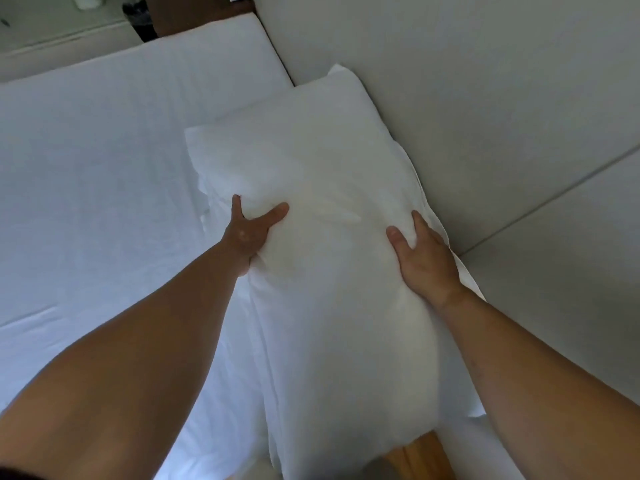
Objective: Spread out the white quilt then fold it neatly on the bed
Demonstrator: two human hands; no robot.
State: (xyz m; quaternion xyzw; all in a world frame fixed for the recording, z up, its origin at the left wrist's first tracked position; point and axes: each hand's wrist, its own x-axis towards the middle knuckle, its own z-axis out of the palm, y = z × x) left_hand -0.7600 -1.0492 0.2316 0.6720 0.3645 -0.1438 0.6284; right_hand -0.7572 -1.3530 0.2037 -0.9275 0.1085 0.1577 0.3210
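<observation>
No white quilt can be picked out here, so neither spreading nor folding looks begun; whether it lies out of view cannot be told. Both hands are on a plump white pillow [329, 188] at the head of the bed [41, 341]. The left hand [247, 233] grips its left edge, thumb on top, and the right hand [424, 258] clasps its right edge. The pillow's soft cotton case puckers under the grip. The sheet [104, 168] lies smooth and faintly creased beside a padded, seamed headboard [450, 81].
</observation>
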